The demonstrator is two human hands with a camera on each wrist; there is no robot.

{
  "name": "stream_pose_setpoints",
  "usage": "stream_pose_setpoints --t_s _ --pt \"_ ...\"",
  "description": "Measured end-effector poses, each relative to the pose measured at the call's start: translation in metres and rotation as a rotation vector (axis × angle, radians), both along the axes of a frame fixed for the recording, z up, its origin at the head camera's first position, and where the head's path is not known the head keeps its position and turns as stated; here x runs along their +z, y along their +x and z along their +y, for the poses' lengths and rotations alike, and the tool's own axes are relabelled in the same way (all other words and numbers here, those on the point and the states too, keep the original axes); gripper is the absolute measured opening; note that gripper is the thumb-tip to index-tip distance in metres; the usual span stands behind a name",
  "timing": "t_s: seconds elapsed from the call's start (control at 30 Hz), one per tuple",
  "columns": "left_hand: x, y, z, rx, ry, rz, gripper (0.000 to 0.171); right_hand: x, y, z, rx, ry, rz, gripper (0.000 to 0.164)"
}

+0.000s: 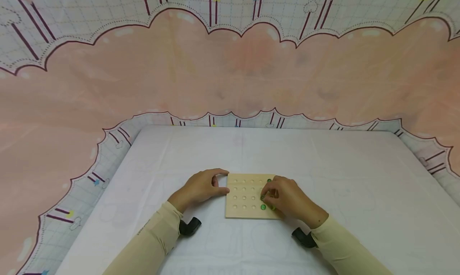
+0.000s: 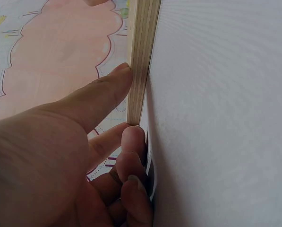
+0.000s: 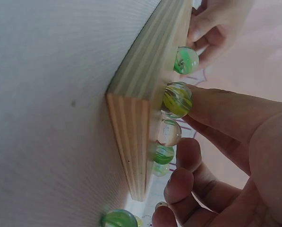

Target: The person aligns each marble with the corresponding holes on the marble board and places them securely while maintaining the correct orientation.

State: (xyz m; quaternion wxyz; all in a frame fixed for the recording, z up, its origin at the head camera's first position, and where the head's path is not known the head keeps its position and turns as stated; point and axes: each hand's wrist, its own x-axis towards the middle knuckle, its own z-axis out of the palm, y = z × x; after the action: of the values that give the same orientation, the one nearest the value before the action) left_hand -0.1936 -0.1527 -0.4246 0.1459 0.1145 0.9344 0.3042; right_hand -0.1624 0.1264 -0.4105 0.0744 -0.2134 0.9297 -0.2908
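Observation:
A square wooden board [image 1: 244, 196] with rows of shallow round dimples lies flat on the table. My left hand [image 1: 199, 188] touches its left edge with the thumb and its far left corner with the index finger. Over the board's right part, my right hand [image 1: 289, 199] pinches a green glass marble [image 1: 262, 198] between thumb and index finger. Another green marble [image 1: 263, 207] sits in the near row. Beside it, a yellow-swirled marble [image 3: 177, 100] is close to the right thumb. Further marbles, such as a green one [image 3: 164, 154], line the right side, partly hidden by the hand in the head view.
A loose green marble [image 3: 118, 218] lies off the board, on the table near its right side. White cloth [image 1: 201, 151] covers the table. Behind stands a peach backdrop [image 1: 230, 75] with a cloud pattern. Black wrist mounts [image 1: 190, 227] sit at both sleeves.

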Motion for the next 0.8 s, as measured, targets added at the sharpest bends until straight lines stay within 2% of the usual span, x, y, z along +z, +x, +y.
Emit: stream_pose_setpoints --t_s 0.5,0.8 --pt "0.0009 0.0003 0.0013 -0.001 0.000 -0.001 0.056 -0.0013 0.0006 -0.0002 -0.007 0.024 0.026 0.012" --pt "0.0009 0.0011 0.0018 0.009 -0.003 -0.008 0.055 0.0047 -0.0038 0.0054 -0.071 0.008 -0.012 0.011"
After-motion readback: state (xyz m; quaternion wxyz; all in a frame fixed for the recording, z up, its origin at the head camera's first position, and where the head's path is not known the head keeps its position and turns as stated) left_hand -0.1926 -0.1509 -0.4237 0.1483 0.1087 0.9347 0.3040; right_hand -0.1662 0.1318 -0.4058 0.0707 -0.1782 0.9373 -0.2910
